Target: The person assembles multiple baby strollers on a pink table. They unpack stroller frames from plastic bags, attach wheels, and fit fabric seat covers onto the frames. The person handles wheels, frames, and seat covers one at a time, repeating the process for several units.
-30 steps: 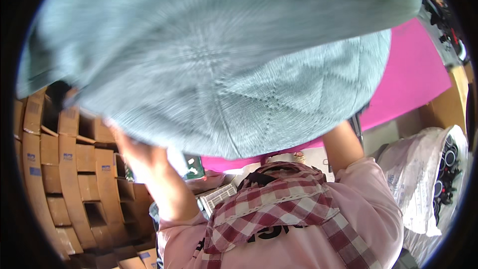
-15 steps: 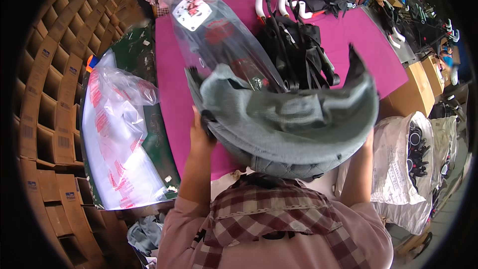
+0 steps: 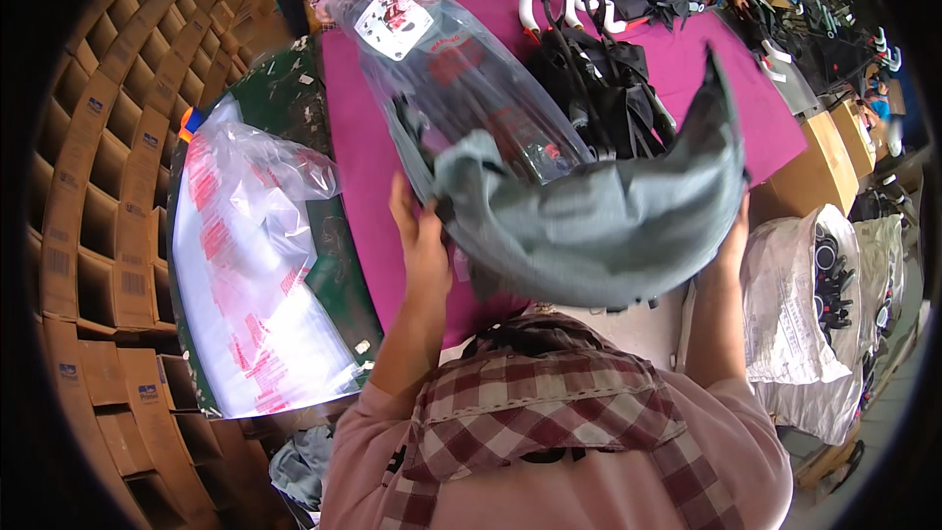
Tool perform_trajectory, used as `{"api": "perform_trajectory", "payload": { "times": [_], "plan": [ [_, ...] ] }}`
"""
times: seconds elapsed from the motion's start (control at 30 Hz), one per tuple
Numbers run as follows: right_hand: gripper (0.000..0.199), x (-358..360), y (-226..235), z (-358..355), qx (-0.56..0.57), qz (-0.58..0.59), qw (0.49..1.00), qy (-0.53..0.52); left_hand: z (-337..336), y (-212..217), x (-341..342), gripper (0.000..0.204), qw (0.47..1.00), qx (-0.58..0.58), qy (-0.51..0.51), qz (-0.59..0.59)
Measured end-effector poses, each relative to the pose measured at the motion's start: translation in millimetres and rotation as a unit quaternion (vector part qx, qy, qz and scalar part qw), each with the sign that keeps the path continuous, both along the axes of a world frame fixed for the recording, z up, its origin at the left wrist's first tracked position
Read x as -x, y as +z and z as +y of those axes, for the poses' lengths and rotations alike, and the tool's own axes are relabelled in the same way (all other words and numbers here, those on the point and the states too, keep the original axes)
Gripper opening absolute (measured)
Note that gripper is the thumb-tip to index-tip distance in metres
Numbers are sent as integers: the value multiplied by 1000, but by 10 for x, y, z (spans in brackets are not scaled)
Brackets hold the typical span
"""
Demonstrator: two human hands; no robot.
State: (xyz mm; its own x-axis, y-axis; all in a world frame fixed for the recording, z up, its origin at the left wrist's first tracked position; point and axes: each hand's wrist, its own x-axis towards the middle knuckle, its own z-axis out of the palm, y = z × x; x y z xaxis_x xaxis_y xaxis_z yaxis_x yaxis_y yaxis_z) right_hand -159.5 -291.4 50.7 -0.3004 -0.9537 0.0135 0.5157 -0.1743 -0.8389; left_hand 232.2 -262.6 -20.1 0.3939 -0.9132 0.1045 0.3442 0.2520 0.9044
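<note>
Lowered since before, grey fabric cover [image 3: 599, 226] stays clamped in both hands' grip beside clear red-labelled bag [image 3: 461, 69].

A cover [image 3: 599, 226] hangs between the left hand [image 3: 420, 236] and right hand [image 3: 731, 240]. Beyond them on the table [image 3: 358, 152] lie a bag [image 3: 451, 69] and straps [image 3: 599, 79]. Left of the left hand lies a bag stack [image 3: 250, 275].

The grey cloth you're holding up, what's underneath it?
Under the grey cloth, held by the left hand and right hand, lies the magenta table. A clear plastic bag runs beneath its edge; the rest is hidden.
</note>
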Motion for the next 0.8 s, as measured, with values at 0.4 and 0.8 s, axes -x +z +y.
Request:
{"api": "perform_trajectory", "payload": {
  "times": [0.4,0.8],
  "plan": [
    [52,-395,121,-443,58,285,948,-131,-605,224,357,84,996,-54,-10,72],
    [61,434,-753,-1741,-17,115,991,-70,-1864,112,1223,57,882,38,-90,-462]
  ]
}}
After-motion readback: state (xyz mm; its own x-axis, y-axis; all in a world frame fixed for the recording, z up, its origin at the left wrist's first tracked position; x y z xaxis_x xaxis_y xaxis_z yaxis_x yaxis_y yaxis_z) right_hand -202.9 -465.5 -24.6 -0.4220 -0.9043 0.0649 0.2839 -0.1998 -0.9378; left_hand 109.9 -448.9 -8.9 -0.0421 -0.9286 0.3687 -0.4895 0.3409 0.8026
